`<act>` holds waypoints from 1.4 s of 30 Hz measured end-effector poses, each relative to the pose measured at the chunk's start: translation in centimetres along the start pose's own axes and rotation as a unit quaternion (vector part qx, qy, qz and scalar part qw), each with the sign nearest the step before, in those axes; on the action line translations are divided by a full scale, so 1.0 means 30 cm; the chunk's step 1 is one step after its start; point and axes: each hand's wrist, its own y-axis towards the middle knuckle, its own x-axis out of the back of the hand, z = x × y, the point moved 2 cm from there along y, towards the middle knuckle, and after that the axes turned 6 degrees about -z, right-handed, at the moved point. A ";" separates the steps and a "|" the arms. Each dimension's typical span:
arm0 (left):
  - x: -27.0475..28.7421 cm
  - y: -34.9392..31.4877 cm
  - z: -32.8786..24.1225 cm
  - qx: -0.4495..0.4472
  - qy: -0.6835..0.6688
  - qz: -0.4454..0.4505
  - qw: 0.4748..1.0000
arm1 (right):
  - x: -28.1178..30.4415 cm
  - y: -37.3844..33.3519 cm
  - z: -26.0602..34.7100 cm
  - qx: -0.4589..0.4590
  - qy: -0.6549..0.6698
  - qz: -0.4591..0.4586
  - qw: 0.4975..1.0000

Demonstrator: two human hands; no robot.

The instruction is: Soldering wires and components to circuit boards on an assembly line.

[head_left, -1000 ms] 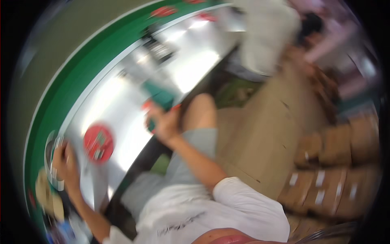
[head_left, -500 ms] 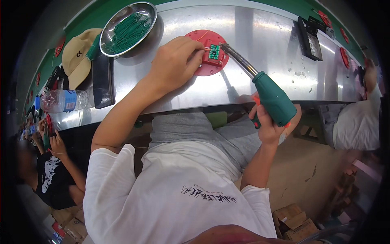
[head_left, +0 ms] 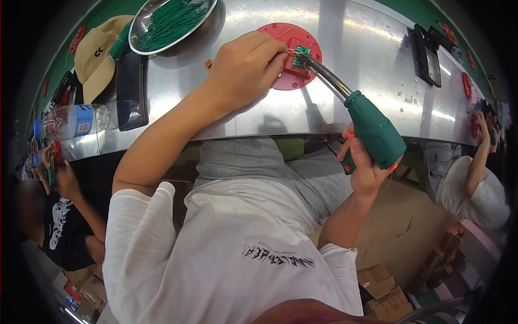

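A red round plate (head_left: 312,40) lies on the metal bench, with a red block and a small green circuit board (head_left: 298,61) on it. From the left, my left hand (head_left: 243,67) reaches over the plate's edge. Its thumb and forefinger pinch thin wires (head_left: 292,51) at the board's left side. My right hand (head_left: 367,171) is wrapped around the handle of a dark green soldering gun (head_left: 377,129). The gun's long metal barrel slants up and left, and its tip lies over the board near the wire ends. Whether the tip touches is too small to tell.
A steel bowl (head_left: 209,20) of green wires stands at the far left. Beside it are a beige cap (head_left: 100,56), a black tray (head_left: 131,89) and a plastic bottle (head_left: 67,121). A black holder (head_left: 427,56) stands at right. Co-workers sit on both sides.
The soldering gun's tip has shifted from the board's right edge to over the board, toward the wires. My left hand keeps its pinch. The whole view has shifted slightly.
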 end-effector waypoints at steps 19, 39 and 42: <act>-0.008 -0.008 0.011 -0.030 0.014 -0.021 0.999 | 0.032 0.038 -0.022 0.008 0.063 -0.080 0.995; -0.008 -0.003 0.007 -0.023 0.021 -0.006 1.000 | 0.010 0.077 -0.063 -0.031 0.072 -0.114 0.990; -0.007 -0.004 0.010 -0.025 0.017 -0.009 1.000 | 0.010 0.079 -0.062 -0.032 0.081 -0.115 0.990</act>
